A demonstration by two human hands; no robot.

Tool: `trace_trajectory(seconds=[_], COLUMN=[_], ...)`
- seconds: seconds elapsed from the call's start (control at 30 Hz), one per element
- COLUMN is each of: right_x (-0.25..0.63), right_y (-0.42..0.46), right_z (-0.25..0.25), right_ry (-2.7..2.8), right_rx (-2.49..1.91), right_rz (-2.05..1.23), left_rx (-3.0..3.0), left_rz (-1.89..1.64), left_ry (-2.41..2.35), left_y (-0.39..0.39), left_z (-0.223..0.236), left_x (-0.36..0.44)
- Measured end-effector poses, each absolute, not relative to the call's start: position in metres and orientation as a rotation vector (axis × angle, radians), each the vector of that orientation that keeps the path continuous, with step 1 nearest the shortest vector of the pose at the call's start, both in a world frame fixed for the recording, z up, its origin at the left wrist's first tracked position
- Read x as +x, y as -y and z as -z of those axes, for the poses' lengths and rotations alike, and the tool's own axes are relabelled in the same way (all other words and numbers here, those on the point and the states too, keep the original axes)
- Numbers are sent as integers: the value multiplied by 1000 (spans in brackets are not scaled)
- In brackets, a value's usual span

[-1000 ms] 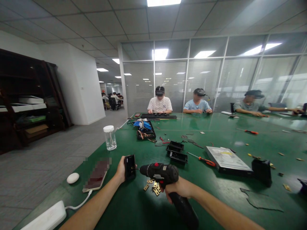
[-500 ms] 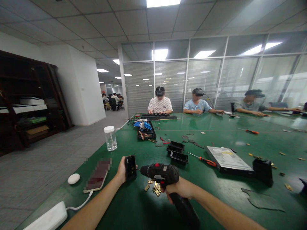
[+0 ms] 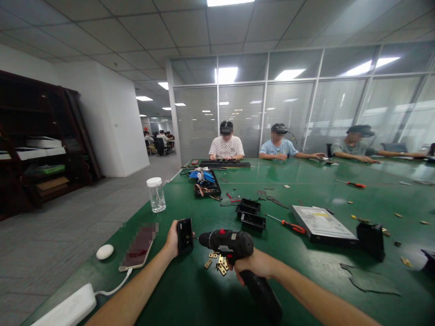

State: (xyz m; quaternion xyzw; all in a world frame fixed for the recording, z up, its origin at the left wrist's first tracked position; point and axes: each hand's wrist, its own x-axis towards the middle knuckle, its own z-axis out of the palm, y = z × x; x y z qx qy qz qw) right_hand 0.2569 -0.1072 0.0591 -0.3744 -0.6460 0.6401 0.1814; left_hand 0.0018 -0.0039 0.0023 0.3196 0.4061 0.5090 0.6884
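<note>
My left hand (image 3: pixel 174 240) grips a small black plastic box (image 3: pixel 185 236) from its left side, holding it on edge with its hollow face turned to the right. Around the handle of a black cordless drill (image 3: pixel 227 243) my right hand (image 3: pixel 255 264) is closed. The drill lies level and points left, its bit reaching to the box's opening; whether the tip touches a screw inside I cannot tell. Several small brass pieces (image 3: pixel 221 265) lie on the table beneath the drill.
Several black plastic boxes (image 3: pixel 252 221), a screwdriver (image 3: pixel 295 227) and a silver disc drive (image 3: pixel 322 226) lie beyond my right hand on the green table (image 3: pixel 190 299). A jar (image 3: pixel 157 197), a phone (image 3: pixel 140 249) and a white power strip (image 3: pixel 70 308) stand left. Several people sit opposite.
My hands, the box and the drill hold nearly the same place. The view has shifted very slightly. A co-worker's hand across the table has moved a little.
</note>
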Motion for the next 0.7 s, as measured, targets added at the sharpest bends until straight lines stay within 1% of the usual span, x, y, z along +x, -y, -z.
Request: trace_trajectory(seconds=[0.7], right_x=[258], right_y=[105], right_z=[-53], right_ry=[1822], right_rx=[-1036], right_rz=[-1811], left_rx=[687], left_rz=[-1139], left_ry=[-908], left_y=[3], left_z=[-2], left_x=[1])
